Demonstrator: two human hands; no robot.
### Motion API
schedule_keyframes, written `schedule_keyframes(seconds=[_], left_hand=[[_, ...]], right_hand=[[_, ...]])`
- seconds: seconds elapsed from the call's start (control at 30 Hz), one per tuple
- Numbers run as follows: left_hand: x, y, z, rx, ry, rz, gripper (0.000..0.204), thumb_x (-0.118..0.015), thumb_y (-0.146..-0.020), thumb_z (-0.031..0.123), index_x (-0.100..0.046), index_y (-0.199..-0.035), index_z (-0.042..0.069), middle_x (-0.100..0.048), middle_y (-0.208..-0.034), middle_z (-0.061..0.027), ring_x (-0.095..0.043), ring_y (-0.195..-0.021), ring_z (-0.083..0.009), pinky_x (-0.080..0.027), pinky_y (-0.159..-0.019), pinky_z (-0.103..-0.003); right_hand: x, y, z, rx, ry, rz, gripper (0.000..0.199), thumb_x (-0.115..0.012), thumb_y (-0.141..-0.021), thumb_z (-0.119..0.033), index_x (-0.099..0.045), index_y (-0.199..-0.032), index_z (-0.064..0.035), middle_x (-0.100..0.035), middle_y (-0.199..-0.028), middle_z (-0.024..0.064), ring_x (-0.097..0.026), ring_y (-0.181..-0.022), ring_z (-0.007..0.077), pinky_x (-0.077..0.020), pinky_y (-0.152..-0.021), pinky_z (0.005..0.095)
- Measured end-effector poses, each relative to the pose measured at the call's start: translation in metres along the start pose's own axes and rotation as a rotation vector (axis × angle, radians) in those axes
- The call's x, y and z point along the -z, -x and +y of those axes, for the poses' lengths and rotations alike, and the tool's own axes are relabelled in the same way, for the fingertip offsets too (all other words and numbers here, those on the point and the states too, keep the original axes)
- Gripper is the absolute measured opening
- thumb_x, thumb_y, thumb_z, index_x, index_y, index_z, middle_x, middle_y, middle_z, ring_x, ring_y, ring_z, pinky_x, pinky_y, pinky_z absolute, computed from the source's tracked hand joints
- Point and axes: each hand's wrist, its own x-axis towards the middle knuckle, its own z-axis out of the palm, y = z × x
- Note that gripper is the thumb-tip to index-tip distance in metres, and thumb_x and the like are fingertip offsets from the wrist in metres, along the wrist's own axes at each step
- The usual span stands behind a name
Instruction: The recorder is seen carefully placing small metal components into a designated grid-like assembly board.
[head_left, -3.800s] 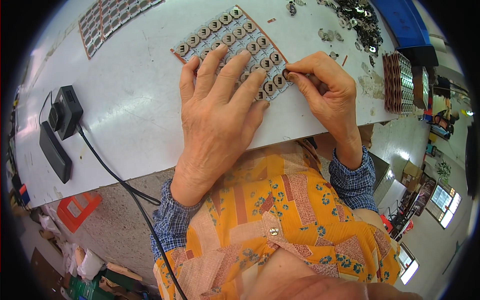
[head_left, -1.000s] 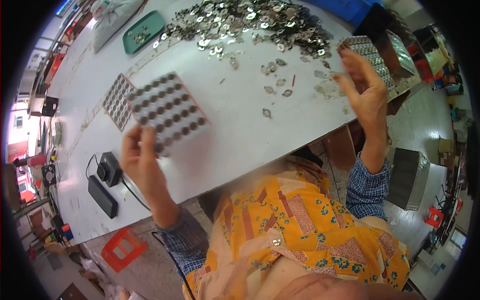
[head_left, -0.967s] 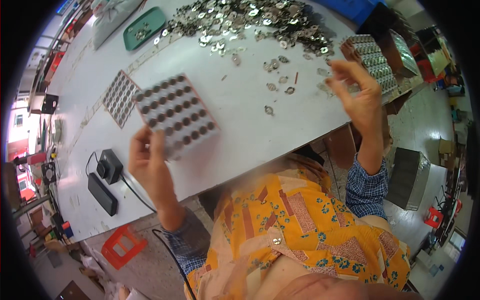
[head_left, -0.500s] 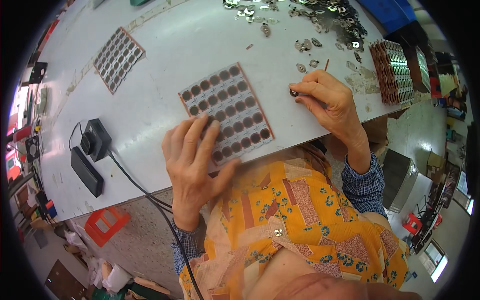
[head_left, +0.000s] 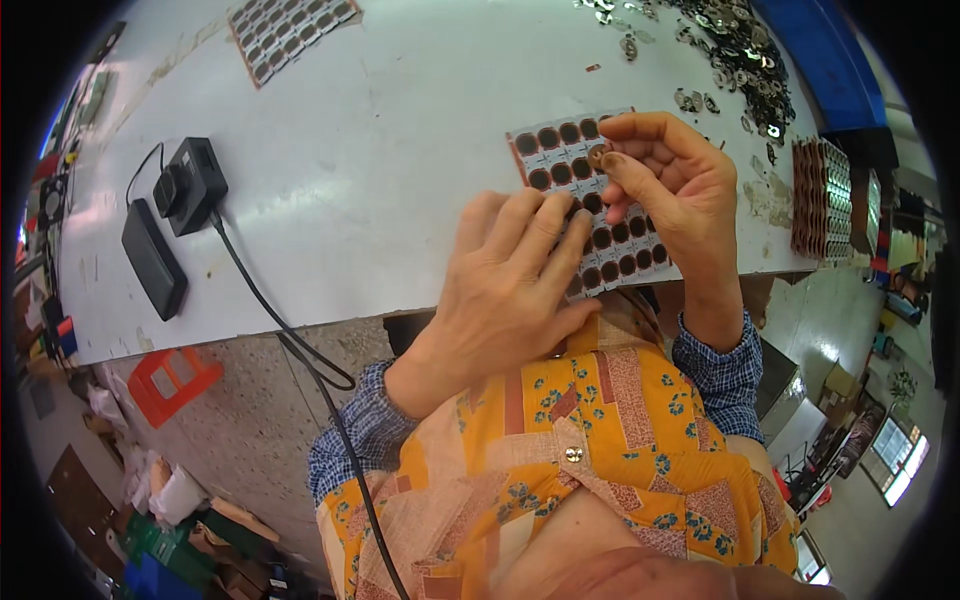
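Observation:
A panel of small circuit boards [head_left: 545, 157], pale with rows of dark round spots and a reddish edge, lies at the table's front edge. My left hand [head_left: 512, 275] rests on its left part, fingers stretched out, covering some of the spots. Above the panel's right half, my right hand [head_left: 685, 185] pinches a small round metal piece [head_left: 598, 156] between thumb and forefinger. Its other fingers are curled, and they hide part of the panel.
Loose metal clips [head_left: 745, 60] are heaped at the far right, beside a blue bin [head_left: 825, 60]. A stack of panels [head_left: 822, 200] stands on the right. Another panel [head_left: 285, 35] lies far left. A black boxy device [head_left: 192, 185], a black slab [head_left: 154, 260] and a cable [head_left: 262, 290] are at left.
My right hand has come left from beside the panel to over it, still pinching the small piece. The left hand stays on the panel. The whole view has shifted.

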Motion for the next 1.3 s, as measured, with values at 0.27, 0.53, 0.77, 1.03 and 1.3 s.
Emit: schedule_keyframes(seconds=[0.27, 0.53, 0.77, 1.03, 1.3], left_hand=[[-0.001, 0.002, -0.002, 0.002, 0.088, -0.012, 0.078, -0.089, -0.069, 0.040, -0.075, -0.135, 0.000, -0.066, -0.144, -0.0171, -0.062, -0.135, -0.0357, -0.043, -0.114, -0.057], [-0.005, 0.004, -0.002, -0.031, 0.094, -0.009, 0.073, -0.090, -0.066, 0.033, -0.075, -0.128, -0.003, -0.065, -0.140, -0.0207, -0.060, -0.137, -0.0394, -0.041, -0.122, -0.065], [-0.009, 0.002, -0.003, -0.031, 0.164, 0.000, 0.071, -0.089, -0.064, 0.030, -0.075, -0.125, -0.004, -0.064, -0.138, -0.0226, -0.058, -0.138, -0.0430, -0.040, -0.124, -0.068], [-0.012, -0.003, -0.005, -0.070, 0.176, 0.030, 0.066, -0.088, -0.062, 0.026, -0.075, -0.119, -0.005, -0.063, -0.130, -0.0222, -0.058, -0.134, -0.0439, -0.042, -0.124, -0.066], [-0.005, -0.005, -0.006, -0.070, 0.208, -0.023, 0.065, -0.089, -0.063, 0.028, -0.073, -0.117, -0.005, -0.063, -0.128, -0.0220, -0.058, -0.134, -0.0435, -0.041, -0.124, -0.066]], right_hand=[[-0.018, -0.013, 0.002, -0.060, 0.072, -0.020, 0.019, -0.076, -0.102, 0.001, -0.074, -0.121, 0.0050, -0.079, -0.096, 0.0071, -0.073, -0.073, 0.0079, -0.0589, -0.061, 0.0212], [-0.033, -0.016, 0.009, 0.136, 0.418, 0.005, 0.015, -0.078, -0.102, 0.001, -0.077, -0.117, 0.0025, -0.080, -0.095, 0.0018, -0.071, -0.080, 0.0032, -0.0560, -0.068, 0.0193], [-0.034, -0.016, 0.006, 0.119, 0.531, 0.000, 0.013, -0.078, -0.101, 0.003, -0.080, -0.113, -0.0002, -0.080, -0.096, 0.0007, -0.070, -0.081, 0.0030, -0.0552, -0.068, 0.0197], [-0.025, -0.024, 0.015, 0.173, 0.486, -0.070, 0.016, -0.076, -0.100, 0.009, -0.080, -0.113, 0.0007, -0.076, -0.095, 0.0013, -0.069, -0.083, 0.0044, -0.0536, -0.070, 0.0201], [-0.024, -0.023, 0.019, 0.418, 0.605, -0.133, 0.029, -0.075, -0.097, 0.011, -0.081, -0.123, 0.0001, -0.071, -0.100, 0.0052, -0.064, -0.083, 0.0083, -0.0491, -0.068, 0.0227]])
